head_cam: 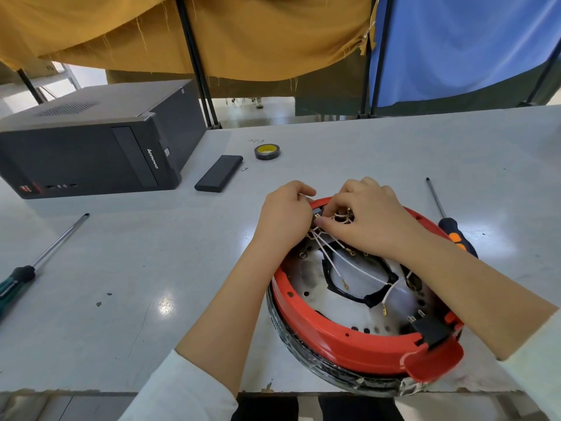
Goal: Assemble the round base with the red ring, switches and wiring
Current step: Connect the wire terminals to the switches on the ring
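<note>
Round base [306, 287] lying at the near edge of the table [151, 268], red ring [343, 344] seated on top, metal plate and black-taped loop exposed inside. All positions below referred to the ring.

At the far rim: left hand [285, 220] curled round the rim from outside, gripping a small black switch [317, 211] there. Right hand [364, 217] reaching over from the inside, fingertips [323, 221] pinching at the terminals of that switch, seemingly on a wire end; exact item pinched hidden by the fingers. White wires [331, 262] fanning from that spot back across the inside, several brass connectors lying loose and unattached. Black plug socket [431, 329] fitted at the near right rim.

Beyond the right rim: orange-handled screwdriver [452, 229]. Well to the left: green-handled screwdriver [36, 262]. Farther away, beyond the far rim: roll of tape [267, 151], dark flat case [218, 173], computer tower [91, 147].

Judged step: wiring of the switch, in progress; loose connectors indicate much remaining.

Next move, as judged: steady hold on the switch, straight push of connector onto its tab, then the remaining leads in turn.
</note>
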Demonstrator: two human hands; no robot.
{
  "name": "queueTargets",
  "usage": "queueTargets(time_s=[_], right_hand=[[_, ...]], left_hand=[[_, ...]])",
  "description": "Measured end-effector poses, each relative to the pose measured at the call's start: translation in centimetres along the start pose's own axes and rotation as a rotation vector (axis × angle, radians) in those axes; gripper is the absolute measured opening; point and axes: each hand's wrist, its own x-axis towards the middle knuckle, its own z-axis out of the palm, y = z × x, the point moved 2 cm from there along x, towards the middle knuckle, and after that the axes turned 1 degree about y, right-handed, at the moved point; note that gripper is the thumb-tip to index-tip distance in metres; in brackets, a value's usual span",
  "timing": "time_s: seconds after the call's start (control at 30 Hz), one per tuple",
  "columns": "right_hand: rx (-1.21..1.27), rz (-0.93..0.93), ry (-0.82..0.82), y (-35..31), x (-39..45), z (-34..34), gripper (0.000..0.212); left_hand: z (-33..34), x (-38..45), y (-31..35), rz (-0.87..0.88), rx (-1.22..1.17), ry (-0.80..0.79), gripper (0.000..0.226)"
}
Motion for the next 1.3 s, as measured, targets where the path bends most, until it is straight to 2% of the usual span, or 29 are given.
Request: queueTargets(time_s=[0.17, 0.33, 0.57, 0.67, 0.73, 0.9, 1.3], right_hand=[[0.0, -0.019, -0.035, 0.3, 0.2, 0.1, 0.019], [0.048, -0.048, -0.088, 0.8, 0.2, 0.2, 0.007], [0.068, -0.015, -0.065, 0.5, 0.2, 0.1, 0.01], [0.02, 0.058, -0.002, 0.1, 0.5, 0.3, 0.025], [-0.014, 0.098, 0.031, -0.3, 0.6, 0.4, 0.028], [0.031, 0.152, -0.003, -0.4, 0.6, 0.3, 0.017], [0.1, 0.077, 0.011, -1.0, -0.1, -0.2, 0.01]], left_hand=[[-0.1, -0.1, 0.1, -0.022, -0.033, -0.014, 0.038], [-0.1, -0.2, 0.0, -0.02, -0.04, -0.018, 0.039], [-0.1, 0.0, -0.1, -0.011, -0.029, -0.01, 0.036], [0.0, 0.1, 0.0, -0.005, -0.008, -0.01, 0.035], [0.0, 0.1, 0.0, -0.004, 0.006, -0.005, 0.036], [-0.1, 0.0, 0.0, 0.001, 0.014, 0.0, 0.036], [-0.1, 0.1, 0.0, 0.002, -0.011, -0.001, 0.035]])
